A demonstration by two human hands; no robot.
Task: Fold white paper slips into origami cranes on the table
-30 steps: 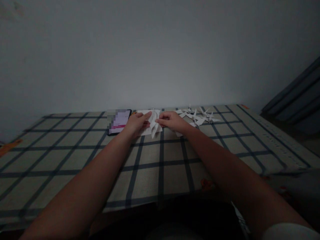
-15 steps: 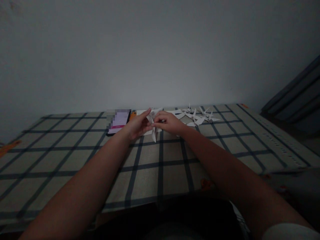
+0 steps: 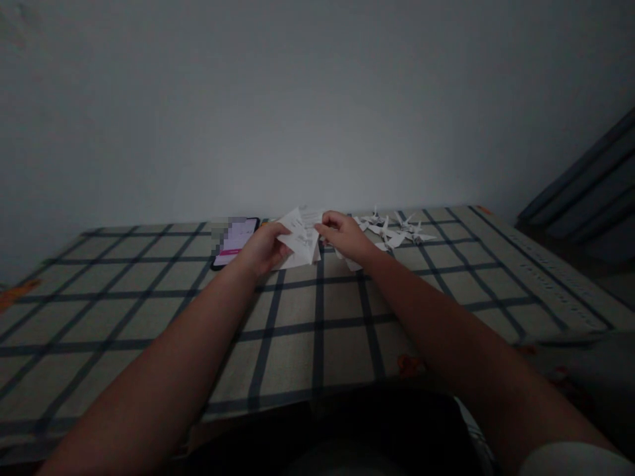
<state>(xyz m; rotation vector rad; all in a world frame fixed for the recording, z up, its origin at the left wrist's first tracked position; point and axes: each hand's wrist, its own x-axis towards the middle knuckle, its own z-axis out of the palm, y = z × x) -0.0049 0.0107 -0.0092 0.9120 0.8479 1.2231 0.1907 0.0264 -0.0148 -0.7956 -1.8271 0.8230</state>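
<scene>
Between my hands is a partly opened, folded piece of white paper (image 3: 303,239) with dark print and crease lines. My left hand (image 3: 268,250) pinches its left edge between thumb and fingers. On the other side, my right hand (image 3: 344,236) grips the right edge, its fingers curled in. More white paper lies on the table behind and below the held piece, mostly covered by it and by my hands. Several folded paper cranes (image 3: 387,231) rest just right of my right hand.
A phone or tablet (image 3: 238,238) with a lit, partly blurred screen lies left of my left hand. A checked tablecloth (image 3: 292,324) covers the table, which meets a plain wall (image 3: 317,119) at the back. Dark striped fabric (image 3: 590,178) hangs at the far right.
The folded paper, narrow and pointed before, is now spread wider with its printed face showing. My hands have moved slightly apart, each keeping hold of an edge.
</scene>
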